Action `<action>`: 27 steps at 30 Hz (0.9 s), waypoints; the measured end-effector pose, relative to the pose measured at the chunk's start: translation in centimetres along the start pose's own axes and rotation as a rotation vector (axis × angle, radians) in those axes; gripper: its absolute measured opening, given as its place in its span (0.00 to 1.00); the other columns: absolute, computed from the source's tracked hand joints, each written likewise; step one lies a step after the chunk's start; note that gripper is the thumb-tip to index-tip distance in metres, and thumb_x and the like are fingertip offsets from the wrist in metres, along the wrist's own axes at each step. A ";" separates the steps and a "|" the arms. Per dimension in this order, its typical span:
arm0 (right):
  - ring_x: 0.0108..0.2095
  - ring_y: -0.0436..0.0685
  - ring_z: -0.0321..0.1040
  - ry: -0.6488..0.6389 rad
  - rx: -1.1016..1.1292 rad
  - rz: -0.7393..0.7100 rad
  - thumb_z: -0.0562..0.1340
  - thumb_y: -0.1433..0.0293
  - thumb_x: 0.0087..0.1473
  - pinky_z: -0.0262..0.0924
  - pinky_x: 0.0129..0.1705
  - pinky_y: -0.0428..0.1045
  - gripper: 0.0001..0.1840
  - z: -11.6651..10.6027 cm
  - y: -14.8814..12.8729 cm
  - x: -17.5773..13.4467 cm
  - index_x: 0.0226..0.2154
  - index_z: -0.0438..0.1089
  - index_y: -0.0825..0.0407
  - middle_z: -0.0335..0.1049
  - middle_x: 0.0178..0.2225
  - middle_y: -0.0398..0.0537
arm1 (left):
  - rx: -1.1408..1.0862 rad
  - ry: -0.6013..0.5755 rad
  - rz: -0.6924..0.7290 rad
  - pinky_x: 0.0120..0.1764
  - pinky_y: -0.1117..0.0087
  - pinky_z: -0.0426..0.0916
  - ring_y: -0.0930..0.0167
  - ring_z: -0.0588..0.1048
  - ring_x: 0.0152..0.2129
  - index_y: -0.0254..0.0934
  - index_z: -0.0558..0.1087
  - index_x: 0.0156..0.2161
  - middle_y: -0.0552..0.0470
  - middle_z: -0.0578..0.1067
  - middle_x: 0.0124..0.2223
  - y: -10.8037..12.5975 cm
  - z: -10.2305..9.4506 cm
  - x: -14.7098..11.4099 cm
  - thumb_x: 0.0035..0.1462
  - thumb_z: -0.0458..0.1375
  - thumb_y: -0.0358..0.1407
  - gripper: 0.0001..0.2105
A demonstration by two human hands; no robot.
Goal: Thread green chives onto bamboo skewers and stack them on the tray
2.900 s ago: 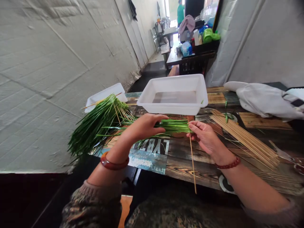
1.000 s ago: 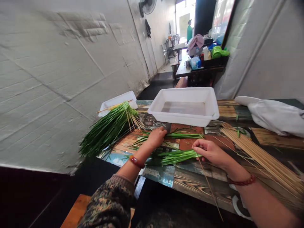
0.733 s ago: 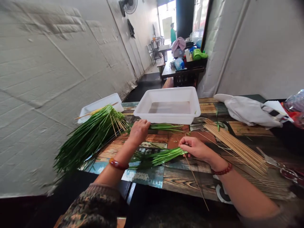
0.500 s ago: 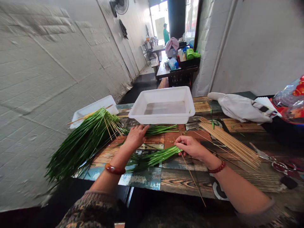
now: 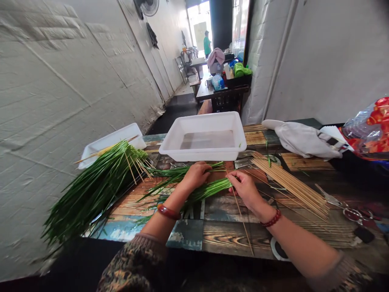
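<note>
My right hand (image 5: 245,190) pinches a thin bamboo skewer (image 5: 243,221) at the pale ends of a row of green chives (image 5: 209,190). The skewer crosses the stems and slants down toward the table's front edge. My left hand (image 5: 197,175) bends over a loose bunch of chives (image 5: 172,173) behind that row, its fingers curled down on the stems. Its fingertips are partly hidden. At the left lies a big pile of chives (image 5: 91,194), with several skewers (image 5: 131,168) sticking out near the stem ends.
A white plastic tub (image 5: 202,154) stands behind my hands, a smaller white tray (image 5: 112,142) at the left. Bundled bamboo skewers (image 5: 288,184), scissors (image 5: 349,211) and a white cap (image 5: 304,138) lie to the right. A person (image 5: 207,44) stands far off by the doorway.
My left hand has moved right along the loose chives, and its fingers have curled in. My right hand keeps its pinch on the skewer and chive ends. The view has shifted slightly.
</note>
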State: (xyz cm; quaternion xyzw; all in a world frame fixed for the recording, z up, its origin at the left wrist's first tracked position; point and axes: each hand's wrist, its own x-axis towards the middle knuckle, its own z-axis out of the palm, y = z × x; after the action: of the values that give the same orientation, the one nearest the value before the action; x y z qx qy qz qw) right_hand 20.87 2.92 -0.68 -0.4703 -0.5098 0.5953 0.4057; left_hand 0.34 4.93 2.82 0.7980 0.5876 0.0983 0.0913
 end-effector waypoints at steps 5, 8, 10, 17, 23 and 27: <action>0.18 0.51 0.67 -0.004 -0.070 -0.052 0.61 0.55 0.51 0.59 0.21 0.45 0.16 -0.2 0.7 0.6 0.27 0.68 0.51 0.68 0.21 0.42 | 0.104 -0.014 -0.010 0.44 0.64 0.68 0.64 0.73 0.38 0.36 0.79 0.36 0.45 0.74 0.37 0.8 0.4 1.6 0.55 0.58 0.29 0.07; 0.19 0.52 0.68 -0.005 -0.090 -0.076 0.60 0.55 0.52 0.60 0.21 0.45 0.16 -0.1 0.9 0.7 0.28 0.69 0.51 0.69 0.22 0.43 | 0.112 0.004 0.008 0.44 0.62 0.67 0.63 0.73 0.38 0.36 0.77 0.32 0.45 0.73 0.37 1.2 0.7 1.8 0.55 0.57 0.29 0.06; 0.20 0.52 0.69 0.002 -0.111 -0.090 0.60 0.54 0.52 0.62 0.22 0.46 0.16 -0.1 0.7 0.6 0.29 0.69 0.51 0.69 0.24 0.44 | 0.100 0.022 0.032 0.44 0.62 0.67 0.64 0.72 0.38 0.36 0.76 0.31 0.45 0.74 0.38 1.2 0.7 1.6 0.56 0.56 0.28 0.07; 0.23 0.54 0.72 0.008 -0.221 -0.193 0.58 0.52 0.56 0.65 0.24 0.47 0.19 -0.4 0.2 0.2 0.33 0.71 0.50 0.73 0.29 0.47 | -0.357 0.293 -0.079 0.33 0.74 0.66 0.75 0.70 0.26 0.34 0.74 0.36 0.53 0.74 0.32 0.0 0.1 -0.1 0.51 0.54 0.23 0.09; 0.23 0.53 0.72 0.013 -0.160 -0.209 0.58 0.54 0.57 0.67 0.25 0.47 0.19 -0.7 0.2 0.3 0.42 0.73 0.50 0.76 0.36 0.49 | -0.588 0.227 -0.052 0.42 0.70 0.69 0.69 0.76 0.36 0.34 0.78 0.43 0.48 0.80 0.39 2.1 0.2 0.1 0.57 0.55 0.29 0.12; 0.22 0.51 0.70 0.016 -0.125 -0.222 0.59 0.56 0.57 0.67 0.24 0.47 0.19 -0.8 -0.6 0.1 0.44 0.74 0.51 0.76 0.38 0.50 | -0.693 0.204 -0.081 0.38 0.70 0.69 0.68 0.76 0.33 0.33 0.78 0.35 0.48 0.80 0.34 3.1 0.2 0.9 0.57 0.57 0.35 0.09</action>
State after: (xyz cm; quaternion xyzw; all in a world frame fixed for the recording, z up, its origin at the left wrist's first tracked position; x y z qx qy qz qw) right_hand 21.61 3.25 -0.14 -0.4402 -0.5915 0.5099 0.4431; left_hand 3.47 4.87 3.50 0.6817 0.5567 0.3669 0.3013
